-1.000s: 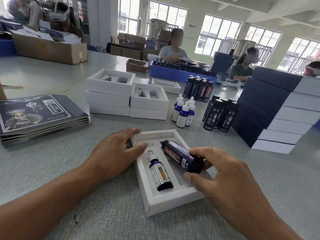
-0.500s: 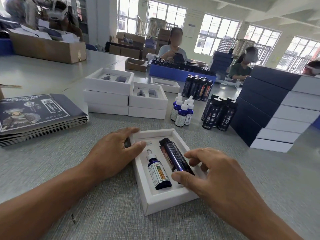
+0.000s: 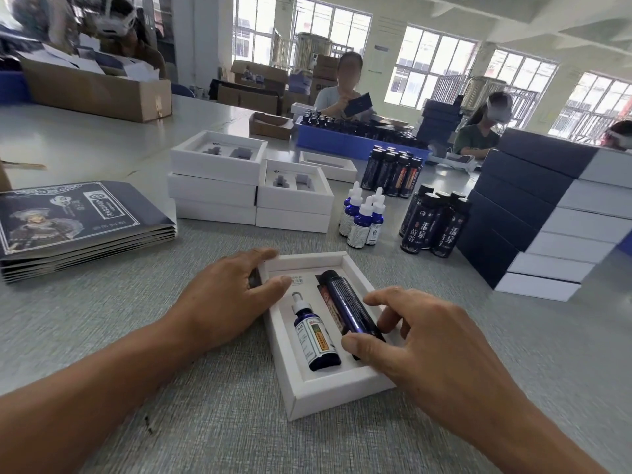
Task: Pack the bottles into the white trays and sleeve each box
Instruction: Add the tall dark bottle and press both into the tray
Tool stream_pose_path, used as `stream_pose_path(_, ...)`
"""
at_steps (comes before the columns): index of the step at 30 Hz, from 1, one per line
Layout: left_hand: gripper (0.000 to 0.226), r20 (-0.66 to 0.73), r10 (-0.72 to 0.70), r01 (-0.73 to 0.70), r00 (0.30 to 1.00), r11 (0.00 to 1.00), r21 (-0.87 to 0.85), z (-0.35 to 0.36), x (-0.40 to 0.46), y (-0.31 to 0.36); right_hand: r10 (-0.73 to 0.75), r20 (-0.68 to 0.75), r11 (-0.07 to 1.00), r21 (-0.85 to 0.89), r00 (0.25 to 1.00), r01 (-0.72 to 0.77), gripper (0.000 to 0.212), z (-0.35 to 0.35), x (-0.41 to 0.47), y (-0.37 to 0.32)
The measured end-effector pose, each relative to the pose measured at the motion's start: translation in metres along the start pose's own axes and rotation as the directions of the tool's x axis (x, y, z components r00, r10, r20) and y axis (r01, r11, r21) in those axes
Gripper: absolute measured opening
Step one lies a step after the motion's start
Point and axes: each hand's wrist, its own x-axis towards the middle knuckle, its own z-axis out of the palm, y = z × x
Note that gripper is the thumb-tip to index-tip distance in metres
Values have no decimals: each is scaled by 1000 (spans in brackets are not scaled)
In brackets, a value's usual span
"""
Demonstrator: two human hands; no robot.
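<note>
White card forms the shallow rectangular tray [image 3: 309, 388] lying nearest on the grey textured table [image 3: 212, 422]. Two cut-outs are filled: in the left one a small blue dropper bottle with a white cap [image 3: 313, 331] is laid flat, and in the right one a long dark cylindrical bottle [image 3: 349, 311] is seated. The long bottle's near end is pinched between thumb and curled fingers of the right hand [image 3: 431, 350]. The tray's far left corner is steadied by the left hand [image 3: 225, 302], fingers straight, thumb laid over the rim.

Farther off, standing blue dropper bottles [image 3: 364, 215] and dark tall bottles [image 3: 432, 222] are grouped apart from each other. To the left, flat printed navy sleeves [image 3: 78, 217] are piled. Behind them, empty white trays [image 3: 253, 186] are stacked in two columns, grey slots showing. At the right, finished navy-sleeved boxes [image 3: 543, 213] are stacked, cut off by the edge. A blue crate of dark bottles [image 3: 355, 142] is seen beyond; its contents are hard to make out.
</note>
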Motion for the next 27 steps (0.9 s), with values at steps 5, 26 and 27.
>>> stream_pose_path(5,58,12,1,-1,1000,1000,6,0,0,1,-4,-53,998,-59,999,1,56,0,1,-3)
stream_pose_path(26,61,-2,-4,4,1000,1000,21,-2,-1,6,10,-1,990,-142,1000,-10,48,-2,2,-9)
stream_pose_path(27,62,1,-8,8,1000,1000,19,-2,-1,6,17,-6,992,-127,1000,-18,46,-2,2,-9)
